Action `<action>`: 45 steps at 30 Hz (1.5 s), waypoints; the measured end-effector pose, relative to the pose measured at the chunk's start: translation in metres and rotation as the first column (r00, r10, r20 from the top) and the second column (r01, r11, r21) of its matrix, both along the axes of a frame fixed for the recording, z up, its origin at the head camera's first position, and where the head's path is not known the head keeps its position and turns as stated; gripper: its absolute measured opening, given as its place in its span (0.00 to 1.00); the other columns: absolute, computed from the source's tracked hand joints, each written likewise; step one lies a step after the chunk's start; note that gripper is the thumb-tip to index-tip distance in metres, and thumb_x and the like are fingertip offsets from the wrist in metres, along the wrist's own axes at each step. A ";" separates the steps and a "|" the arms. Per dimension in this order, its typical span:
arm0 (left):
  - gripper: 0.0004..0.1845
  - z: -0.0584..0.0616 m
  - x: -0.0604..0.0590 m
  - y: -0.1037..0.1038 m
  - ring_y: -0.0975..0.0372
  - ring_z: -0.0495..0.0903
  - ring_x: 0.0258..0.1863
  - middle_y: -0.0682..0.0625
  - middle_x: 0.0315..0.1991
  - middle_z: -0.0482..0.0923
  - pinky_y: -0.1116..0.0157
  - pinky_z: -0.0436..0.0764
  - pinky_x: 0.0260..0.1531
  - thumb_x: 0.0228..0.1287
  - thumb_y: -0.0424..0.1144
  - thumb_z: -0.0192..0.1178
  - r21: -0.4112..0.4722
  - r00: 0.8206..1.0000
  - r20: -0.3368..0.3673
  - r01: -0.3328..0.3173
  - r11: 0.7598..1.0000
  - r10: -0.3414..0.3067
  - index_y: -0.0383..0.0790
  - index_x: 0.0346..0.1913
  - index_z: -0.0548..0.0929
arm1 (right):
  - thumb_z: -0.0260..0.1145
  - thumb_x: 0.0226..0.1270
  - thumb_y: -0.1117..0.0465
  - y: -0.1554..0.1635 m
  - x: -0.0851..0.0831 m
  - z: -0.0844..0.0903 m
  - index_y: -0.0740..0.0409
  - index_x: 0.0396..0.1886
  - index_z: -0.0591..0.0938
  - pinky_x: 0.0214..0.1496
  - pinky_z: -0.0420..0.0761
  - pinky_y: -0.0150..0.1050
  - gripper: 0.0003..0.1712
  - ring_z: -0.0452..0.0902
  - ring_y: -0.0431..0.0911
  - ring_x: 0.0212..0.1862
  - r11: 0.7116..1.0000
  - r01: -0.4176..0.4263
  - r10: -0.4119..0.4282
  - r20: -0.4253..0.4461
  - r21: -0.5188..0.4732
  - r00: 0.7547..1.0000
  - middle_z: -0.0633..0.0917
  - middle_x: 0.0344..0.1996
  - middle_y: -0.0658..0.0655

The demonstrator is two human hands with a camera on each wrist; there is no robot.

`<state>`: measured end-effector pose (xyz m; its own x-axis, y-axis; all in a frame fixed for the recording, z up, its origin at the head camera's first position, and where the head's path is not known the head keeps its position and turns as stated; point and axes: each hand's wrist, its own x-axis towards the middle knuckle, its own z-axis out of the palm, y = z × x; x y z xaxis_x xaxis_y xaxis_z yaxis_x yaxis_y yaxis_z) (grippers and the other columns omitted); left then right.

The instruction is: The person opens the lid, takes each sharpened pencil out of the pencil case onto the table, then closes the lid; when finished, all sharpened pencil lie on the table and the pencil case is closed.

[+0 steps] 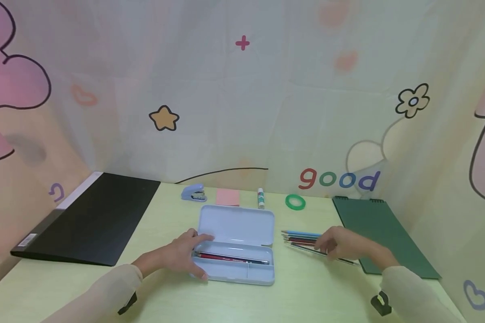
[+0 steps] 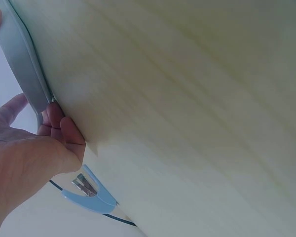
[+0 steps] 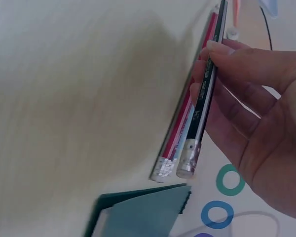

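Observation:
A pale blue pencil case point(image 1: 236, 224) lies with its lid folded back on the table. Inside its rear compartment are a red pencil point(image 1: 218, 256) and a dark one beside it. My left hand point(image 1: 182, 253) holds the case by its left side, thumb at the front corner and curled fingers against the edge. To the right of the case, my right hand point(image 1: 339, 242) pinches a dark striped pencil point(image 3: 205, 96) with a white eraser end. Several other pencils point(image 1: 301, 234), blue and red among them, lie beneath and beside those fingers.
Behind the case stand a blue stapler point(image 1: 194, 193), pink sticky notes point(image 1: 227, 197), a glue stick point(image 1: 260, 198) and a roll of green tape point(image 1: 295, 202). A black folder point(image 1: 93, 220) lies at left, a green spiral pad point(image 1: 384, 233) at right. A printed curtain point(image 1: 242, 89) closes the back.

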<state>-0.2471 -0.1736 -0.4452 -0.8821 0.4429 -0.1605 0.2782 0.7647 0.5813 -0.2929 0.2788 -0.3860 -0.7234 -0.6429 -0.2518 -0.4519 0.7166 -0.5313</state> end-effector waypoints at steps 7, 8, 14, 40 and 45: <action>0.50 0.001 0.000 0.000 0.55 0.65 0.49 0.46 0.50 0.64 0.57 0.69 0.45 0.43 0.53 0.80 0.005 1.000 -0.013 0.005 1.000 -0.005 0.49 0.71 0.69 | 0.70 0.54 0.75 0.000 0.001 -0.013 0.58 0.44 0.89 0.40 0.79 0.33 0.17 0.76 0.37 0.35 0.996 0.048 -0.037 -0.136 0.074 0.990 0.86 0.34 0.47; 0.50 0.001 0.000 0.000 0.55 0.65 0.49 0.46 0.50 0.64 0.57 0.69 0.45 0.43 0.53 0.80 0.004 1.000 -0.014 0.004 1.000 -0.004 0.49 0.71 0.69 | 0.70 0.54 0.75 0.000 0.002 -0.014 0.57 0.43 0.89 0.40 0.79 0.34 0.17 0.76 0.37 0.35 0.995 0.051 -0.037 -0.163 0.083 0.986 0.87 0.35 0.46; 0.49 0.000 0.000 0.000 0.55 0.66 0.50 0.46 0.50 0.65 0.57 0.69 0.46 0.42 0.53 0.80 0.006 1.000 -0.003 -0.002 1.000 0.002 0.49 0.71 0.70 | 0.68 0.54 0.77 0.000 0.004 -0.023 0.55 0.40 0.89 0.39 0.80 0.35 0.17 0.77 0.36 0.34 0.994 0.064 -0.036 -0.301 0.084 0.953 0.87 0.33 0.45; 0.50 0.001 0.002 0.001 0.55 0.66 0.50 0.46 0.51 0.65 0.57 0.70 0.47 0.43 0.53 0.80 0.002 1.000 0.004 -0.014 1.000 0.014 0.50 0.71 0.69 | 0.72 0.57 0.71 -0.004 0.005 -0.026 0.55 0.37 0.89 0.46 0.82 0.47 0.10 0.78 0.42 0.37 0.969 0.202 -0.128 -0.412 0.143 0.902 0.87 0.34 0.49; 0.50 0.001 0.001 0.001 0.55 0.66 0.50 0.46 0.51 0.65 0.57 0.70 0.46 0.43 0.53 0.80 0.004 1.000 0.002 -0.009 1.000 0.009 0.50 0.71 0.69 | 0.73 0.58 0.70 -0.003 0.004 -0.026 0.55 0.39 0.88 0.48 0.82 0.48 0.10 0.78 0.44 0.37 0.963 0.222 -0.141 -0.416 0.152 0.898 0.87 0.35 0.51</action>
